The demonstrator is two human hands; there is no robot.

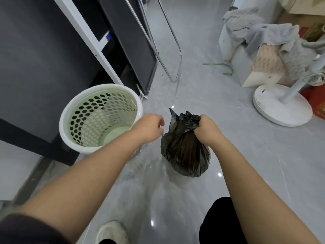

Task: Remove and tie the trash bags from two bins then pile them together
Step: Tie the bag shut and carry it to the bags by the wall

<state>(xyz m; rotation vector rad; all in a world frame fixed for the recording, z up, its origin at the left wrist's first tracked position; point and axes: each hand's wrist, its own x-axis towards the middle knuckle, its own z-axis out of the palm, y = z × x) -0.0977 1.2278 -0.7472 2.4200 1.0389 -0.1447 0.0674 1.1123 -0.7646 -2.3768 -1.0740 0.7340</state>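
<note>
A black trash bag stands on the grey floor, full and gathered at the top. My right hand is closed around its bunched neck. My left hand hovers just left of the bag's top, fingers curled and slightly blurred; I cannot tell whether it pinches a bit of plastic. To the left stands a round white bin with a pale green perforated inner basket; it has no bag in it. No second bin or bag is in view.
A dark cabinet with a white frame stands behind the bin. A chrome tube frame leans beyond. At right are a white fan base, boxes draped with grey cloth, and a green strip. My shoe is below.
</note>
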